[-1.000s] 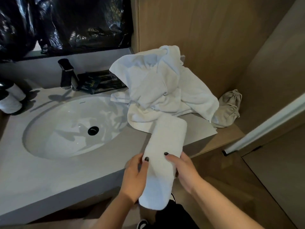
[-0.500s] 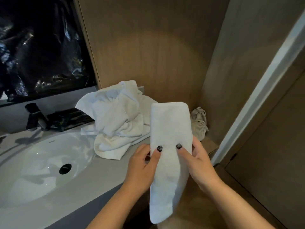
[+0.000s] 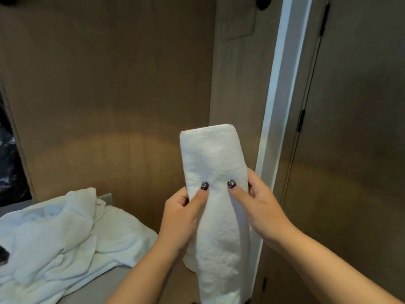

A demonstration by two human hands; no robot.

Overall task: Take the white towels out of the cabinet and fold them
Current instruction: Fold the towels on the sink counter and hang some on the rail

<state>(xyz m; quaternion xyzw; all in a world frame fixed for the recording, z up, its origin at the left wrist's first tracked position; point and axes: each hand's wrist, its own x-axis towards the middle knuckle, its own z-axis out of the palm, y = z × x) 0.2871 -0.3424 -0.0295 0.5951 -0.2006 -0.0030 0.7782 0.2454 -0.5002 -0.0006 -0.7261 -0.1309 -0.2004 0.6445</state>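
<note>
Towel [image 3: 215,172] higher than before

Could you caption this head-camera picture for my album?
Both hands, left and right, hold a folded white terry towel upright beside crumpled white towels.

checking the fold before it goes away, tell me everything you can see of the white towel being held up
The folded towel is a long, narrow white strip of fluffy terry cloth, folded lengthwise. It is held upright in the air in front of the wooden wall, its top end rounded over and its lower end hanging out of view. The left hand and right hand grip its middle from either side, thumbs pressed on the front. It touches nothing else.
</note>
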